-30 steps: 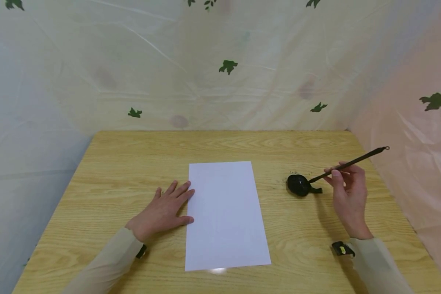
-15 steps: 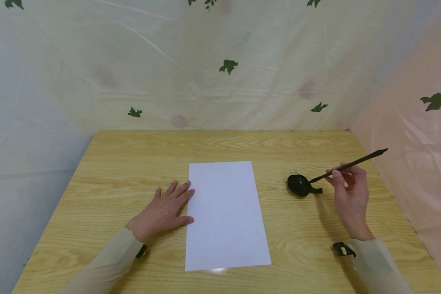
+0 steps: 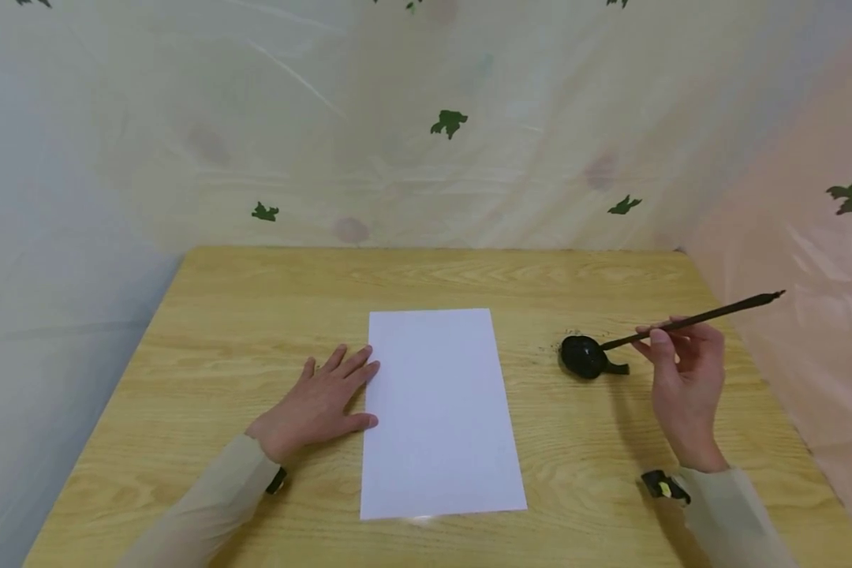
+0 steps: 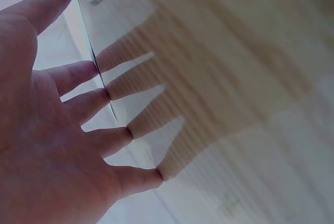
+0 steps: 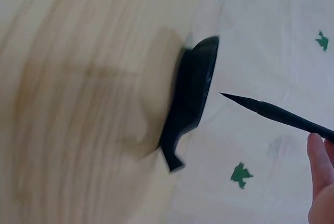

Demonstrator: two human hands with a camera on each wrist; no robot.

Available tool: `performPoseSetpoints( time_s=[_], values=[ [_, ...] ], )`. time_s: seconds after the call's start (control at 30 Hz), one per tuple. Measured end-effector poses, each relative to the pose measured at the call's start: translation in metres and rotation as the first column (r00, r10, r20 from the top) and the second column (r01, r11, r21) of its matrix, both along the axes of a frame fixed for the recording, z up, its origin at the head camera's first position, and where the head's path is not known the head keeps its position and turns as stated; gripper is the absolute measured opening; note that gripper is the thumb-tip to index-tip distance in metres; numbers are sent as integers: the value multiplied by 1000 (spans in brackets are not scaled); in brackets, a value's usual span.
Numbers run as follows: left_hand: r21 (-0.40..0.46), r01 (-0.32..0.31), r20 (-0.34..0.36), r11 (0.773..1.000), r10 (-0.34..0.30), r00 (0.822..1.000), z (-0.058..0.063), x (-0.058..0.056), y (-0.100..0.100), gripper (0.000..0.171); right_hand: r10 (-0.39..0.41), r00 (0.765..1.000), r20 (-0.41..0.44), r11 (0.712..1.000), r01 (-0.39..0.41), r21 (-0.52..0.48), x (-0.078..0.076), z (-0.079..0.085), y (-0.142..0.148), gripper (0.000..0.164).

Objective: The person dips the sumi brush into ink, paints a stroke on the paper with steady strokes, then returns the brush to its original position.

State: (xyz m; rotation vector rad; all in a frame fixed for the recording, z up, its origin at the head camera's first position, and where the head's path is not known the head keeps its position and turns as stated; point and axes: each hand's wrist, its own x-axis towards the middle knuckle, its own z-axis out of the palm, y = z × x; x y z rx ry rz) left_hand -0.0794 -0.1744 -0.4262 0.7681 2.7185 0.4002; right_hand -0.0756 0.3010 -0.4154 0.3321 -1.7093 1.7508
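Note:
A blank white sheet of paper (image 3: 440, 410) lies on the wooden table. My left hand (image 3: 312, 410) rests flat at its left side, fingers spread, some fingertips and the thumb tip over the paper's edge. In the left wrist view the spread fingers (image 4: 120, 181) touch the surface, palm toward the camera. To the right of the paper sits a small black, gourd-shaped ink dish (image 3: 582, 356) with a short curved stem. My right hand (image 3: 689, 386) pinches a dark writing brush (image 3: 717, 312), slanted, beside the dish. The right wrist view shows its pointed black tip (image 5: 237, 100) raised clear of the dish.
The wood-grain table (image 3: 255, 292) reaches back to a pale curtain (image 3: 312, 142) with green leaf shapes. Another pinkish curtain (image 3: 788, 189) hangs along the right side. Small dark specks (image 3: 572, 333) mark the tabletop around the dish.
The right hand and brush have moved slightly right, the brush tip drawing a little away from the dish. The head view has shifted slightly. The left hand stays on the paper's edge.

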Motion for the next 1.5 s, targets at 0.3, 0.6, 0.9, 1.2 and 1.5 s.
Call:
performPoseSetpoints(
  time_s=[0.3, 0.6, 0.9, 1.2, 1.5],
  values=[
    [0, -3, 2, 1000, 3, 1000, 0, -1, 1, 82, 71, 995, -67, 988, -80, -135, 4, 13, -23, 34],
    [-7, -6, 5, 1000, 6, 1000, 0, 0, 1, 80, 162, 977, -137, 966, -186, -178, 6, 20, -46, 33],
    [14, -7, 6, 1000, 7, 1000, 0, 0, 0, 81, 207, 967, -152, 950, -235, -207, 10, 24, -67, 30],
    [6, -10, 13, 1000, 10, 1000, 0, -1, 1, 80, 255, 952, -167, 936, -286, -206, 14, 24, -87, 29],
    [2, -17, 22, 1000, 17, 1000, 1, -1, 1, 80, 338, 919, -204, 916, -371, -152, 14, 27, -110, 28]
  ],
)
